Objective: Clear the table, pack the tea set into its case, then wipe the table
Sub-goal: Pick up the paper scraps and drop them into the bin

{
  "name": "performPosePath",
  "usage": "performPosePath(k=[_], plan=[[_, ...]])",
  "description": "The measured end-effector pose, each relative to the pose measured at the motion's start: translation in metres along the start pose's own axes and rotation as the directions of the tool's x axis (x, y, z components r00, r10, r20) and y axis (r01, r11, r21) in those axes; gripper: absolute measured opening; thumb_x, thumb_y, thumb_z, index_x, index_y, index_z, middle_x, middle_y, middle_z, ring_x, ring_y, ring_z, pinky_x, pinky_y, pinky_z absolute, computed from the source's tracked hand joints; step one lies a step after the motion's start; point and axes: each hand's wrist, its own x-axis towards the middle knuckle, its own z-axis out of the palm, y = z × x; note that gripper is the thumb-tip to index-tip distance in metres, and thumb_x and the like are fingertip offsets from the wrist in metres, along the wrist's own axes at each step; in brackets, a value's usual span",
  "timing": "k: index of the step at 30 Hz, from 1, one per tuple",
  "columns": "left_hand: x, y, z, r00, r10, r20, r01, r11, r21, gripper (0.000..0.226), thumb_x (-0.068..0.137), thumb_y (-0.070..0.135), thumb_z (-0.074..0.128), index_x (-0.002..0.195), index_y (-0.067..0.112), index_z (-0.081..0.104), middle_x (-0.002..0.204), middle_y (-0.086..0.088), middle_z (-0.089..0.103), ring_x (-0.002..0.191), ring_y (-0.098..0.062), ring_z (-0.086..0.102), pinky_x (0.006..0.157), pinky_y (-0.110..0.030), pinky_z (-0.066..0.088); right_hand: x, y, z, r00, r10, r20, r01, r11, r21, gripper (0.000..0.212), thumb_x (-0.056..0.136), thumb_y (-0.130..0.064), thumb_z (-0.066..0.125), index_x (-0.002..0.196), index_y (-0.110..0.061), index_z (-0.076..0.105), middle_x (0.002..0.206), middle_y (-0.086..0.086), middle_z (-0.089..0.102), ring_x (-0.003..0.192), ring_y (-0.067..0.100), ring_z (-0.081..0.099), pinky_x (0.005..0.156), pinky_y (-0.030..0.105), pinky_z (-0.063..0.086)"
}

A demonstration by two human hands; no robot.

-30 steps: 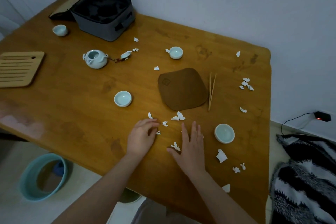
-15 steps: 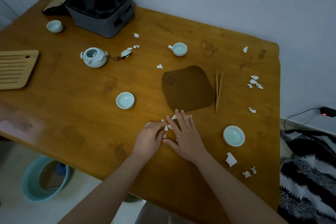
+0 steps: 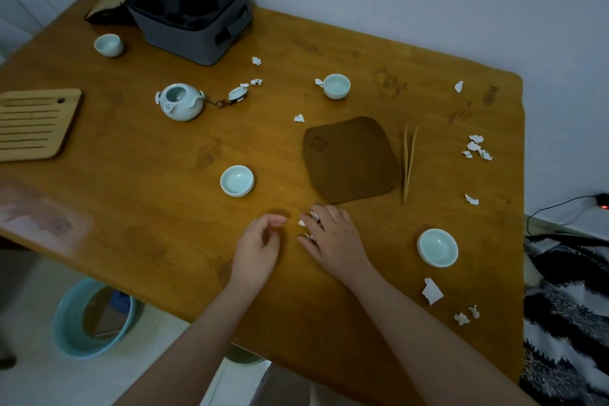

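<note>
Before me the table (image 3: 131, 208) is amber-brown wood, the teapot (image 3: 179, 102) and cups (image 3: 237, 181) are pale blue-green, the case (image 3: 194, 38) is grey with a black inside, the mat (image 3: 351, 158) is dark brown, the paper scraps (image 3: 431, 292) are white, and the blanket (image 3: 566, 306) is black-and-white striped.

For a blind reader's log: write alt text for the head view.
Two hands rest among torn white paper scraps near the front of a brown wooden table: the right hand lies flat on several, the left hand curls beside it. Beyond stand four pale celadon cups, a lidless matching teapot, a brown mat and an open grey case.
</note>
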Motion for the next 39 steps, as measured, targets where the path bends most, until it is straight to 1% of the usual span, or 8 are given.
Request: performPosePath(k=[9, 14, 17, 20, 23, 29, 33, 39], plan=[[-0.012, 0.003, 0.006, 0.999, -0.023, 0.029, 0.023, 0.999, -0.027, 0.025, 0.096, 0.009, 0.051, 0.107, 0.028, 0.063, 0.112, 0.011, 0.061, 0.1, 0.006, 0.052, 0.077, 0.001, 0.038, 0.015, 0.015, 0.005, 0.995, -0.038, -0.088, 0.04, 0.999, 0.013, 0.03, 0.095, -0.036, 0.049, 0.072, -0.018, 0.055, 0.067, 0.0, 0.051, 0.053, 0.014, 0.047, 0.037, 0.026, 0.037], [-0.018, 0.006, 0.013, 0.999, -0.054, -0.004, 0.054, 0.992, -0.114, 0.026, 0.095, 0.007, 0.052, 0.106, 0.025, 0.066, 0.11, 0.01, 0.063, 0.1, 0.004, 0.055, 0.079, 0.0, 0.038, 0.031, 0.021, 0.002, 0.996, -0.069, -0.061, 0.07, 0.997, 0.014, 0.034, 0.076, -0.018, 0.08, 0.055, -0.015, 0.053, 0.048, 0.0, 0.048, 0.035, 0.015, 0.043, 0.034, 0.02, 0.028], [-0.02, 0.013, 0.019, 0.993, -0.114, -0.009, 0.109, 0.968, -0.225, 0.03, 0.094, 0.003, 0.05, 0.101, 0.027, 0.066, 0.107, 0.011, 0.065, 0.1, -0.004, 0.06, 0.085, -0.016, 0.048, 0.036, 0.021, -0.008, 0.989, 0.145, -0.021, -0.136, 0.962, 0.236, 0.046, 0.071, -0.004, 0.081, 0.051, -0.018, 0.043, 0.043, -0.005, 0.036, 0.034, 0.014, 0.035, 0.037, 0.021, 0.025], [-0.02, 0.027, 0.028, 0.97, -0.245, 0.009, 0.228, 0.889, -0.397, 0.031, 0.096, 0.001, 0.047, 0.1, 0.026, 0.065, 0.105, 0.003, 0.067, 0.1, -0.014, 0.063, 0.086, -0.028, 0.053, 0.032, 0.018, -0.027, 0.835, 0.549, 0.045, -0.465, 0.658, 0.592, 0.047, 0.089, -0.007, 0.063, 0.051, -0.015, 0.038, 0.046, -0.009, 0.03, 0.042, 0.007, 0.028, 0.045, 0.024, 0.025], [-0.019, 0.046, 0.039, 0.915, -0.396, 0.073, 0.363, 0.733, -0.575, 0.024, 0.098, 0.007, 0.046, 0.108, 0.019, 0.064, 0.111, -0.003, 0.066, 0.105, -0.016, 0.062, 0.094, -0.029, 0.051, 0.032, 0.007, -0.049, 0.605, 0.767, 0.213, -0.564, 0.224, 0.795, 0.041, 0.091, -0.011, 0.059, 0.052, -0.007, 0.046, 0.046, -0.002, 0.036, 0.042, 0.007, 0.031, 0.044, 0.022, 0.028], [-0.015, 0.075, 0.066, 0.748, -0.49, 0.447, 0.57, 0.131, -0.811, 0.033, 0.101, 0.03, 0.043, 0.121, 0.013, 0.063, 0.122, -0.008, 0.066, 0.111, -0.022, 0.063, 0.102, -0.038, 0.047, 0.029, -0.015, -0.076, 0.232, 0.738, 0.634, -0.381, -0.53, 0.757, 0.028, 0.088, -0.013, 0.064, 0.065, -0.001, 0.055, 0.063, 0.009, 0.048, 0.056, 0.023, 0.047, 0.055, 0.032, 0.042], [-0.019, 0.09, 0.07, 0.688, -0.453, 0.568, 0.612, -0.059, -0.788, 0.042, 0.101, 0.04, 0.039, 0.111, 0.014, 0.07, 0.097, -0.009, 0.074, 0.094, -0.024, 0.069, 0.081, -0.037, 0.053, 0.024, -0.025, -0.082, 0.259, 0.695, 0.671, -0.337, -0.586, 0.737, 0.027, 0.088, -0.017, 0.064, 0.062, -0.011, 0.06, 0.056, 0.009, 0.054, 0.052, 0.022, 0.052, 0.063, 0.038, 0.049], [-0.023, 0.095, 0.072, 0.682, -0.416, 0.602, 0.599, -0.154, -0.786, 0.045, 0.101, 0.038, 0.036, 0.113, 0.008, 0.068, 0.096, -0.011, 0.073, 0.087, -0.024, 0.07, 0.08, -0.035, 0.054, 0.017, -0.03, -0.093, 0.373, 0.767, 0.521, -0.381, -0.386, 0.84, 0.033, 0.09, -0.014, 0.056, 0.06, 0.0, 0.061, 0.06, 0.015, 0.056, 0.053, 0.023, 0.056, 0.056, 0.032, 0.049]])
